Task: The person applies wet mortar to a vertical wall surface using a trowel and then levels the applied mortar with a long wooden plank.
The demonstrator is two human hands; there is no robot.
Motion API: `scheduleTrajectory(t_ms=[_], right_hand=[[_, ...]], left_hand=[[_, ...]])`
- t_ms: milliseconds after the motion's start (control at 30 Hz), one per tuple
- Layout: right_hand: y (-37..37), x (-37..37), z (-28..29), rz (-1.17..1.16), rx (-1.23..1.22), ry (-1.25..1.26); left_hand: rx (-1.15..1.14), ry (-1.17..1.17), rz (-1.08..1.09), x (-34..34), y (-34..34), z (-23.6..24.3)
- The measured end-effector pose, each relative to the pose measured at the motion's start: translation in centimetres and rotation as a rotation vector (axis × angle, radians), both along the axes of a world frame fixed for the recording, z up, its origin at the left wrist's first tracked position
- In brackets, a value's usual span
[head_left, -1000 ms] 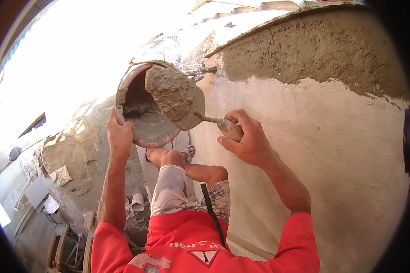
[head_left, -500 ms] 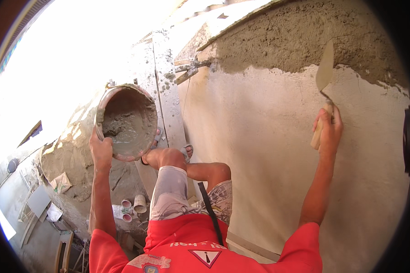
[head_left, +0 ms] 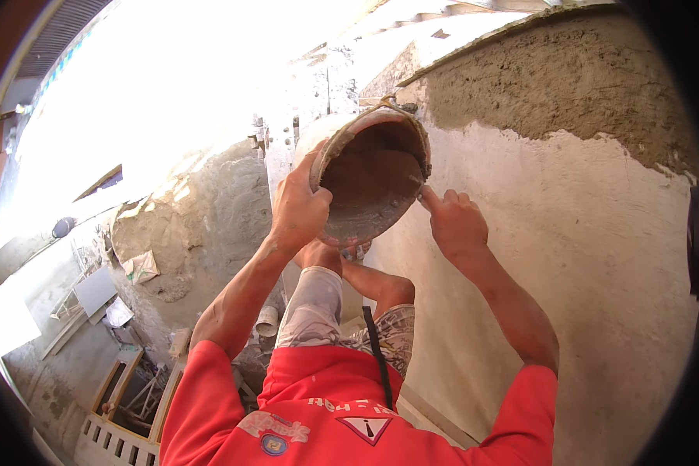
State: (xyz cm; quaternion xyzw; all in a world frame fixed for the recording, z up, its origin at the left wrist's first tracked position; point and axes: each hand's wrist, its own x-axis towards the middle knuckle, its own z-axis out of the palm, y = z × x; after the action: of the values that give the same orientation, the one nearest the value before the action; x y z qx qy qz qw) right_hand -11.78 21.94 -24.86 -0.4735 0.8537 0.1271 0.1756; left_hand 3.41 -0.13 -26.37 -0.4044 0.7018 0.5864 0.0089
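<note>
My left hand (head_left: 300,203) grips the left rim of a mortar-smeared bucket (head_left: 421,138), tilted with its mouth toward me. Grey wet mortar (head_left: 363,227) lines the lower inside. Closed around a trowel, my right hand (head_left: 460,223) is at the bucket's right rim. Only a bit of the trowel's metal neck (head_left: 417,180) shows there; its blade is hidden in the bucket and its handle is covered by my fingers. To the right stands a wall (head_left: 520,272), pale below, with a rough band of fresh mortar (head_left: 551,78) along its top.
My legs (head_left: 377,286) are bent below the bucket, over a whitish plank partly hidden by it. Down to the left are a pale cup-like container (head_left: 266,321), a grey board (head_left: 95,291) and a wooden frame (head_left: 118,380). Strong glare washes out the upper left.
The bucket has moved right and tilted further in my left hand. My right hand has come down and left from the wall, bringing the trowel into the bucket.
</note>
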Motion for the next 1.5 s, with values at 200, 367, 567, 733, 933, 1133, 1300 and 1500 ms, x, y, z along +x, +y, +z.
scheduleTrajectory(t_ms=[200, 367, 567, 733, 933, 1133, 1300, 1500], right_hand=[[0.1, 1.5, -1.9, -0.288, -0.162, -0.501], [2.9, 2.3, -3.5, -0.398, -0.554, -0.570], [2.0, 1.9, -4.5, -0.420, -0.583, -0.458], [-0.4, -0.4, -1.9, -0.409, -0.478, -0.400], [-4.5, -1.5, 3.7, -0.365, -0.556, -0.522], [-8.0, -2.7, 8.8, -0.335, -0.509, -0.832], [-5.2, -7.1, 4.4, -0.817, -0.487, -1.277], [6.0, -17.5, 7.2, -0.868, -0.769, 0.003]], left_hand=[[0.041, 0.006, -0.083, -2.9, 0.2, 3.9], [0.049, 0.034, -0.031, -2.6, -1.2, 3.7], [0.011, 0.024, 0.046, -2.0, -2.0, 1.9], [0.064, 0.098, 0.171, -0.4, -3.5, -0.6], [0.048, 0.008, 0.311, 2.4, -5.8, -3.9], [-0.008, -0.003, 0.415, 6.9, -7.9, -7.8], [-0.090, -0.070, 0.433, 9.4, -8.4, -10.4], [-0.026, -0.127, 0.404, 9.7, -7.9, -11.9]])
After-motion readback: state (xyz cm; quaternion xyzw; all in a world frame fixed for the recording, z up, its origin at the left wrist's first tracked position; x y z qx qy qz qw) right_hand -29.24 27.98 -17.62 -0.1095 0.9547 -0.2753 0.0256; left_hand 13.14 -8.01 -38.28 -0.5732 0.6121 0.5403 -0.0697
